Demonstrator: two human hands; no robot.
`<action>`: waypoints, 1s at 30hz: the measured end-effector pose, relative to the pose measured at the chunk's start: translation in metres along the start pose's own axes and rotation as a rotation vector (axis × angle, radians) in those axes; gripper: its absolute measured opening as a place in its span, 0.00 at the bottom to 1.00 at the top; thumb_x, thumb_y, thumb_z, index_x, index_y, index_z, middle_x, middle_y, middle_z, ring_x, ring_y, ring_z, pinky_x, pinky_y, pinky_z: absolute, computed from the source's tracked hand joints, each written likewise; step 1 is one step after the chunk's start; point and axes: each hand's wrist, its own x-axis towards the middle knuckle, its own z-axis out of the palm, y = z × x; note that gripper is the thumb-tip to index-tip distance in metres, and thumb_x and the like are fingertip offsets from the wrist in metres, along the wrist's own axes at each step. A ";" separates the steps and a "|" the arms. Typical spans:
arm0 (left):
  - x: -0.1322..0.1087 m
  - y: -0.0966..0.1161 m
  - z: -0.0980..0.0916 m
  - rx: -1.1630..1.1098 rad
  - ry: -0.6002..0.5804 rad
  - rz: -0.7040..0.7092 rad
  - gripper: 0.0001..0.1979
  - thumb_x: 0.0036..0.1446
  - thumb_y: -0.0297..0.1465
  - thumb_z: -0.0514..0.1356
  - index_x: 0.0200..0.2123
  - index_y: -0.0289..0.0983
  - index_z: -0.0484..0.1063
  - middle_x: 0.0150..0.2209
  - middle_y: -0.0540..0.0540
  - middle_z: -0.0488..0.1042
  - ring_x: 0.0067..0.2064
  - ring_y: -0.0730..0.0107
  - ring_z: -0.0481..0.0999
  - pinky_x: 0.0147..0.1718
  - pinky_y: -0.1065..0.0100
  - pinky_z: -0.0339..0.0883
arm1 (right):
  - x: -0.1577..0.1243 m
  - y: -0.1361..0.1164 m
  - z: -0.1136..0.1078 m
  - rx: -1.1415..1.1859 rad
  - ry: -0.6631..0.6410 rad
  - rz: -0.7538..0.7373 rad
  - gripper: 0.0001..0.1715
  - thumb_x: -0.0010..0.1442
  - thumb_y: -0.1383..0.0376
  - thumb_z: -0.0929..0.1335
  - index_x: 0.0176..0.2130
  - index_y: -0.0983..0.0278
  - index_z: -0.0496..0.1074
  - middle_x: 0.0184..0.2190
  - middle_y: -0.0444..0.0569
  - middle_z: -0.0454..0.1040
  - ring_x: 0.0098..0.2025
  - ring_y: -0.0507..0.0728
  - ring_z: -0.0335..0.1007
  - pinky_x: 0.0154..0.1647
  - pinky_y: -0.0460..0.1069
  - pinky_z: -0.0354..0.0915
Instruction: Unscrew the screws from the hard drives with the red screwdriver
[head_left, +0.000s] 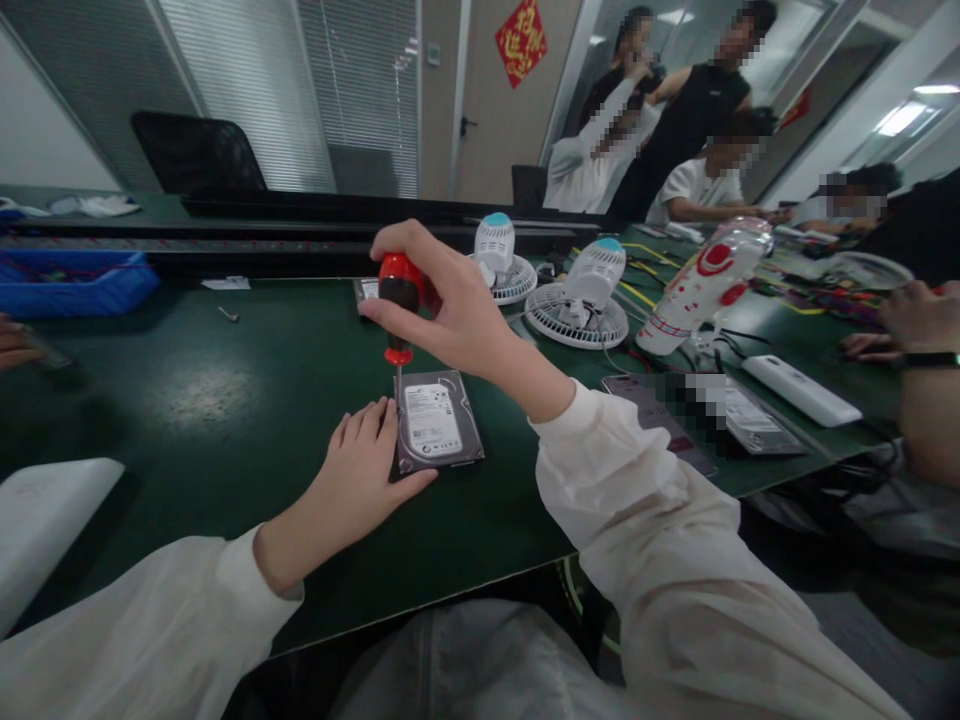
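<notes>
A hard drive (pixel 432 420) with a white label lies flat on the green table. My right hand (pixel 454 305) is closed around the handle of a red and black screwdriver (pixel 401 290), held upright above the drive. Its shaft points down to the drive's far left corner; whether the tip sits in a screw is too small to tell. My left hand (pixel 364 455) rests along the drive's left side with fingers stretched out. The left fingertips touch that edge, and the thumb reaches along the near edge.
Behind the drive are two white fans (pixel 576 300). A white and red bottle (pixel 701 290), a phone-like dark slab (pixel 652 420), another drive (pixel 750 415) and a white power strip (pixel 801 388) lie right. A blue bin (pixel 75 283) stands left. Other people's hands (pixel 911 325) appear at both sides.
</notes>
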 end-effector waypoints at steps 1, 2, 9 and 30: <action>0.000 0.000 0.000 -0.004 -0.002 0.000 0.45 0.62 0.54 0.55 0.68 0.23 0.57 0.68 0.22 0.61 0.69 0.34 0.62 0.66 0.38 0.55 | 0.000 0.000 0.000 0.010 0.001 0.004 0.29 0.70 0.43 0.59 0.56 0.61 0.64 0.55 0.50 0.74 0.55 0.58 0.73 0.58 0.56 0.73; 0.000 -0.001 0.000 -0.007 -0.002 0.001 0.45 0.62 0.54 0.55 0.68 0.23 0.57 0.68 0.22 0.61 0.69 0.34 0.62 0.66 0.38 0.55 | 0.000 -0.001 -0.001 0.034 0.009 -0.008 0.28 0.71 0.44 0.58 0.56 0.61 0.64 0.54 0.51 0.73 0.55 0.57 0.73 0.58 0.55 0.72; -0.001 -0.002 0.003 -0.019 0.024 0.014 0.44 0.63 0.53 0.53 0.68 0.24 0.57 0.68 0.22 0.62 0.69 0.33 0.62 0.65 0.36 0.55 | 0.002 -0.002 -0.004 0.095 0.035 -0.059 0.22 0.72 0.52 0.58 0.56 0.63 0.62 0.54 0.50 0.73 0.52 0.54 0.73 0.58 0.53 0.71; 0.000 -0.002 0.003 -0.014 0.039 0.013 0.44 0.62 0.53 0.55 0.68 0.25 0.57 0.68 0.22 0.63 0.68 0.34 0.63 0.65 0.37 0.56 | 0.002 0.004 0.000 0.181 0.029 -0.024 0.28 0.72 0.51 0.55 0.60 0.67 0.61 0.55 0.54 0.74 0.52 0.54 0.74 0.57 0.50 0.70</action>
